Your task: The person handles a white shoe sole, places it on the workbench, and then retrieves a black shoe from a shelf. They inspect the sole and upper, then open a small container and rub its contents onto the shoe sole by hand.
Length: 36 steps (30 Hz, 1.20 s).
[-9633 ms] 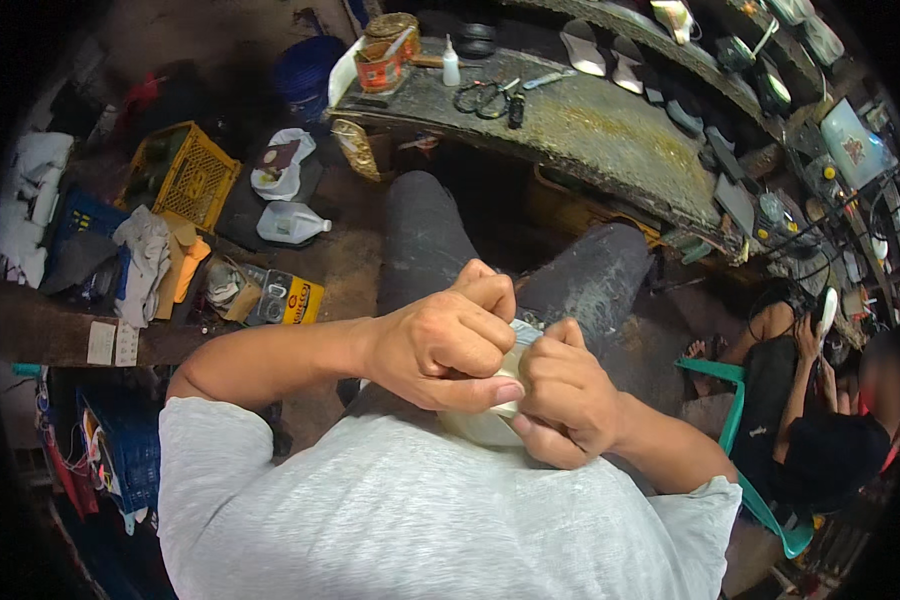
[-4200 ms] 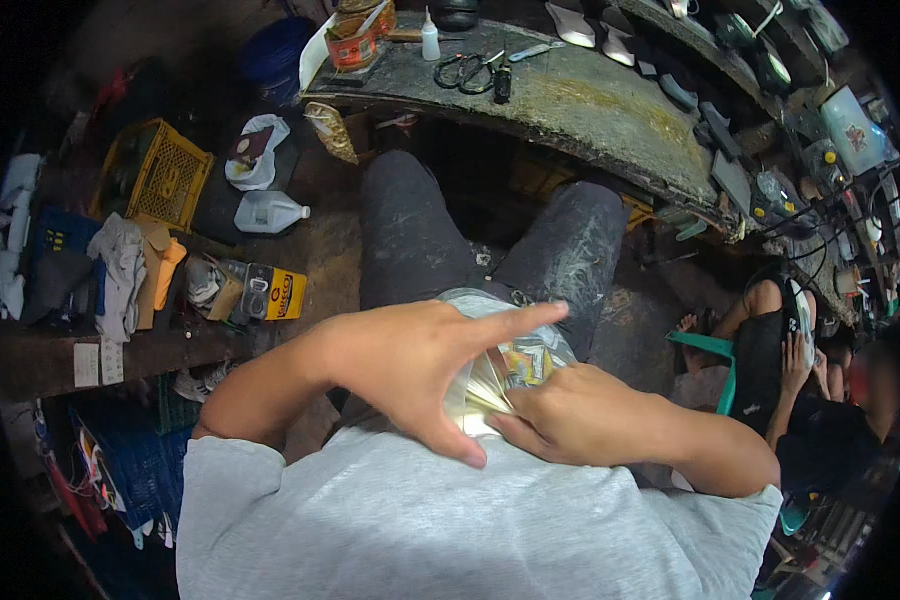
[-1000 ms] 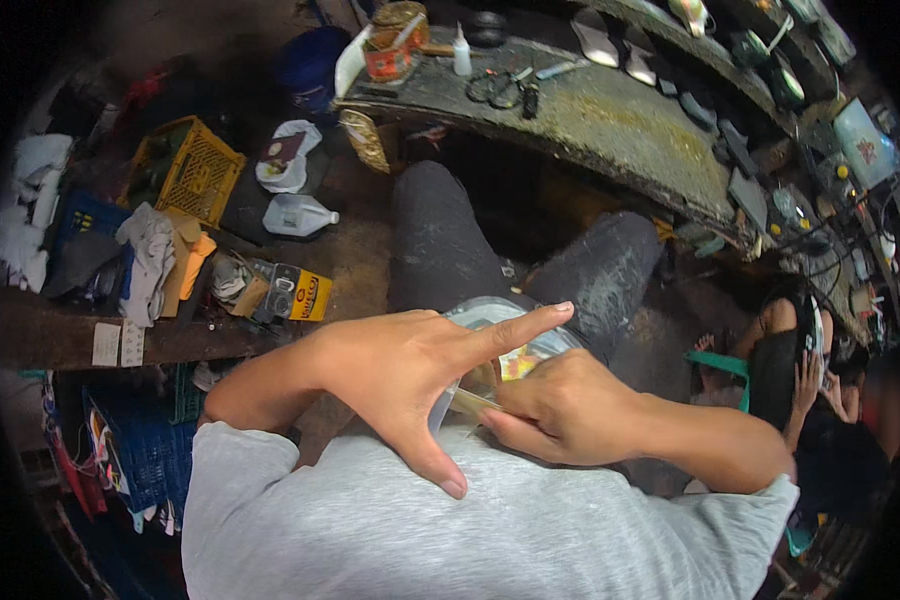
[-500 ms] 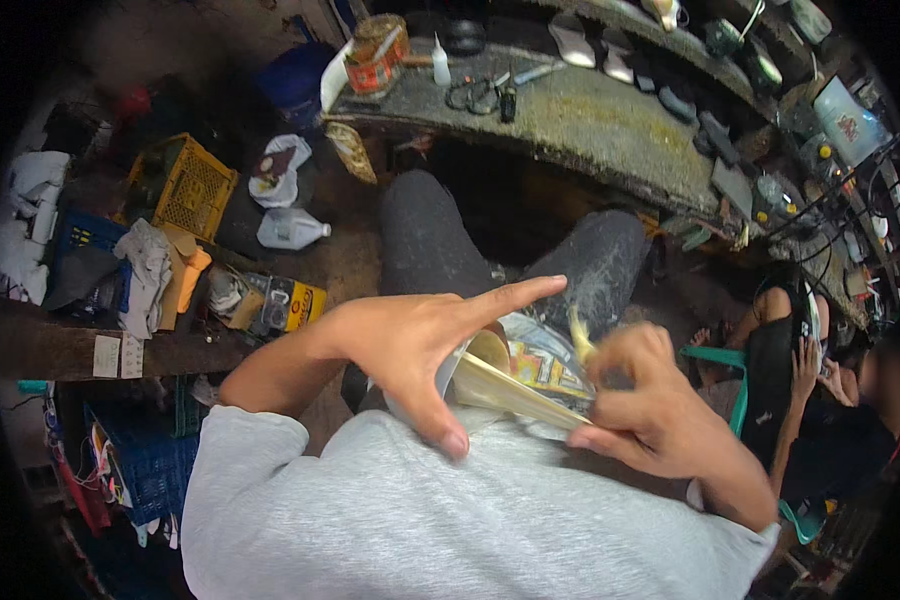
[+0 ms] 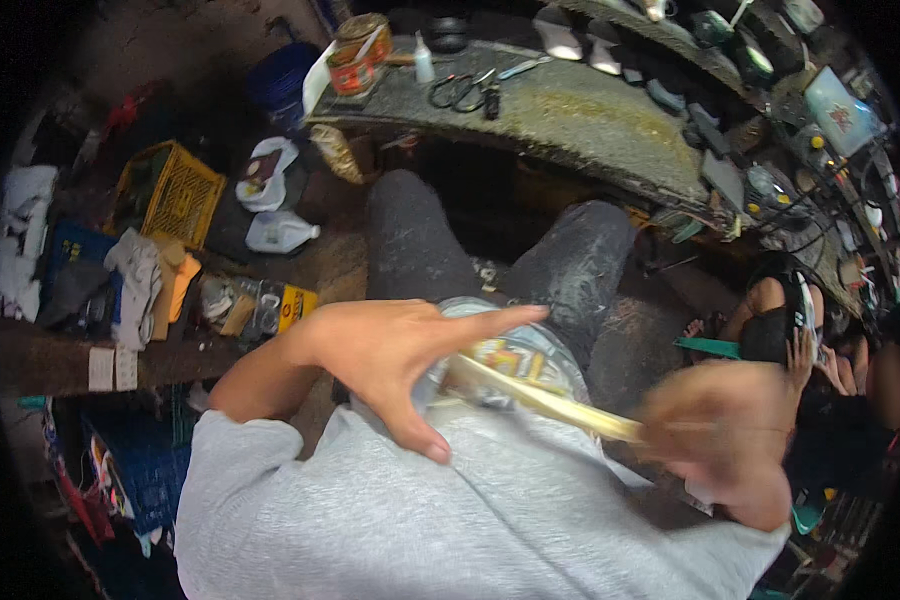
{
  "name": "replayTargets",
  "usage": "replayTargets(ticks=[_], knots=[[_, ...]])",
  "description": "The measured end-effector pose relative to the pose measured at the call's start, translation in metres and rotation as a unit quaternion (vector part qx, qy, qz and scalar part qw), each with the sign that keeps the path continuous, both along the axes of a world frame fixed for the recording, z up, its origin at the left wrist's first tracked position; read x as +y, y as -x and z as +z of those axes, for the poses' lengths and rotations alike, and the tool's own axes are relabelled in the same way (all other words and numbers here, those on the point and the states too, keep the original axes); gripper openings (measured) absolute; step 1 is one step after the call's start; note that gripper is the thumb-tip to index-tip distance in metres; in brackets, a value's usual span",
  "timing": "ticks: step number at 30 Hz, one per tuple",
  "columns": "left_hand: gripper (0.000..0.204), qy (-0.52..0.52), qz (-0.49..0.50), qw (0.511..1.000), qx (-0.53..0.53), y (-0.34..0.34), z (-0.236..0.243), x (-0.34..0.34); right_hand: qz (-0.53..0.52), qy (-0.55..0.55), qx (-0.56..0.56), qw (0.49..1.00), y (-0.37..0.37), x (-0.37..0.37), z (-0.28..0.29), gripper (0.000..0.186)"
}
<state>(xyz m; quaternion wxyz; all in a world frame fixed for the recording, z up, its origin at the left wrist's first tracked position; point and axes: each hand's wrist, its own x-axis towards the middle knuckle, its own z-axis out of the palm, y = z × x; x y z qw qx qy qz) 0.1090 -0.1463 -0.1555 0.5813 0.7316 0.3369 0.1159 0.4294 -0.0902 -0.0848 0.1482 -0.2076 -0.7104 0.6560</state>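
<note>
A pale yellow strip (image 5: 550, 400), like tape, stretches across my lap between my hands. Its left end goes under my left hand (image 5: 395, 355), whose index finger points right and whose thumb is spread below it. The other left fingers curl out of sight around the strip's end and a greyish piece (image 5: 433, 388). My right hand (image 5: 720, 425), smeared by motion, grips the strip's right end. Beneath the strip, printed sheet material (image 5: 525, 365) in yellow, grey and white lies on my thighs.
Ahead is a worn bench (image 5: 600, 125) with scissors (image 5: 457, 93), a small white bottle (image 5: 423, 60) and a tin (image 5: 355, 70). A yellow crate (image 5: 175, 195) and a plastic jug (image 5: 282, 233) stand at left. Another person (image 5: 840, 430) sits at right.
My right hand has swept to the right and down, and a longer stretch of the strip now shows. The brown ring beside my left hand is hidden now. My left hand keeps its shape.
</note>
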Motion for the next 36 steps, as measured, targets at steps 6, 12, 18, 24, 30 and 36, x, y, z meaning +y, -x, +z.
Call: replayTargets(ticks=[6, 12, 18, 24, 30, 36], knots=[[0.134, -0.059, -0.018, 0.984, -0.165, -0.008, -0.002, 0.009, -0.206, -0.070, 0.228, 0.949, -0.090, -0.038, 0.058, 0.026], [0.113, -0.112, 0.085, 0.983, -0.118, -0.008, 0.001, -0.002, -0.213, -0.424, -0.004, 0.880, 0.003, 0.009, -0.009, 0.032], [0.123, -0.022, 0.220, 0.975, -0.015, -0.003, -0.006, -0.005, -0.012, -0.467, -0.111, 0.877, 0.111, 0.033, -0.085, 0.060], [0.127, -0.024, 0.066, 0.994, -0.081, 0.010, -0.019, 0.004, 0.143, -0.534, -0.091, 0.829, 0.129, 0.019, -0.081, 0.014], [0.116, -0.024, 0.065, 0.997, -0.034, 0.004, 0.002, -0.023, 0.209, -0.500, -0.179, 0.821, 0.070, -0.003, -0.045, 0.019], [0.093, -0.048, 0.164, 0.984, -0.046, 0.030, -0.010, -0.036, 0.228, -0.321, -0.198, 0.898, -0.006, -0.002, 0.004, 0.028]])
